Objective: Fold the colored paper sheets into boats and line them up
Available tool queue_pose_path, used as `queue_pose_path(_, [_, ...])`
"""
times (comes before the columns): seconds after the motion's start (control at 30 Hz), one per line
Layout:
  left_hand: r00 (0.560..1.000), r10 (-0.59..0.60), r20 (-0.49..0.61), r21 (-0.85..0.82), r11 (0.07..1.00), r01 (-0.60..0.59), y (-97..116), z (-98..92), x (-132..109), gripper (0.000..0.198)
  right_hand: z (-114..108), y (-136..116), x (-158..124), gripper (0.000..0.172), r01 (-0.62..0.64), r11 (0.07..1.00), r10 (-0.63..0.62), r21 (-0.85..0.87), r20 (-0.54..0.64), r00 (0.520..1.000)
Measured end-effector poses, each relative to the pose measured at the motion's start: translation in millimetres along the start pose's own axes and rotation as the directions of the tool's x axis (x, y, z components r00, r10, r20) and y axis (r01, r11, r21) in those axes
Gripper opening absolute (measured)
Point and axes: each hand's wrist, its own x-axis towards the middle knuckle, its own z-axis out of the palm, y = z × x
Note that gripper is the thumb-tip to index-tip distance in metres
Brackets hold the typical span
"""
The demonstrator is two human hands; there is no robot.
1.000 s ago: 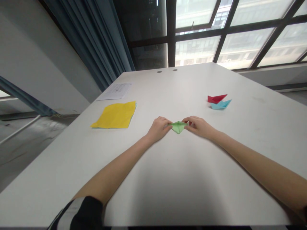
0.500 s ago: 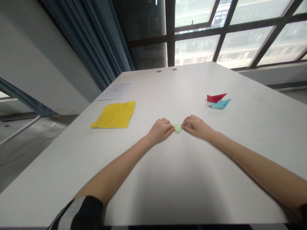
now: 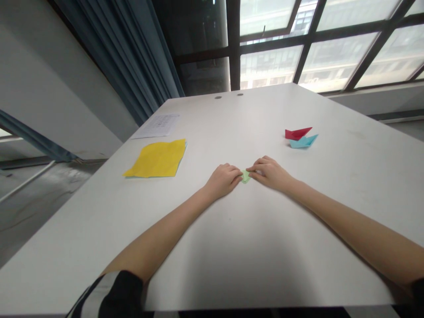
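Daylight reaches you through the windows (image 3: 311, 40) ahead, their panes (image 3: 270, 66) washed nearly white. A soft grey shadow (image 3: 238, 274) lies on the table (image 3: 357, 176) before you (its edges diffuse); detail in the green paper (image 3: 245, 177) looks smeared, and wide-angle distortion stretches your right forearm (image 3: 344, 221).

head camera looks forward, down at hands (image 3: 224, 181).

A small folded green paper (image 3: 245, 177) sits between the fingers (image 3: 235, 173).

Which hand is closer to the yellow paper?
Left. The left hand is to the right of the yellow paper, a little nearer the person; the right hand is farther right, past the green paper.
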Motion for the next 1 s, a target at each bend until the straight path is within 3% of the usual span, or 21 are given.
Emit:
queue_pose_path(0.2, [0.998,-0.053,-0.016,0.134,0.989,0.055,0.1,-2.3,-1.0,0.031,-3.2,-2.9,1.2,0.02,-0.03,0.999,0.03,-0.037,0.018,0.999])
queue_pose_path(0.47, [0.999,-0.039,-0.005,0.159,0.987,0.039,0.5,-4.2,-1.4,0.031,2.1,-5.4,-1.8,0.029,-0.014,0.991,0.021,-0.134,0.051,0.998])
queue_pose_path(0.67, [0.99,0.0,-0.138,0.112,0.994,0.016,-2.2,-2.0,-4.8,0.019,5.9,-3.3,-1.3,0.019,-0.056,0.998,0.055,0.021,0.007,0.998])
queue_pose_path(0.77, [0.971,-0.019,-0.237,0.085,0.996,0.041,0.1,-0.4,-5.7,0.016,5.1,-4.5,-0.3,0.015,-0.146,0.975,0.151,0.168,-0.021,0.988])
queue_pose_path(0.87, [0.948,-0.118,-0.296,-0.04,0.993,0.111,6.9,0.7,-3.9,0.016,3.1,-10.7,1.2,0.012,-0.226,0.932,0.257,0.282,-0.076,0.964])
queue_pose_path(1.0, [0.894,-0.337,-0.294,-0.424,0.885,0.194,15.9,1.5,1.3,0.017,3.7,-24.8,3.1,0.008,-0.178,0.938,0.236,0.299,-0.171,0.956])
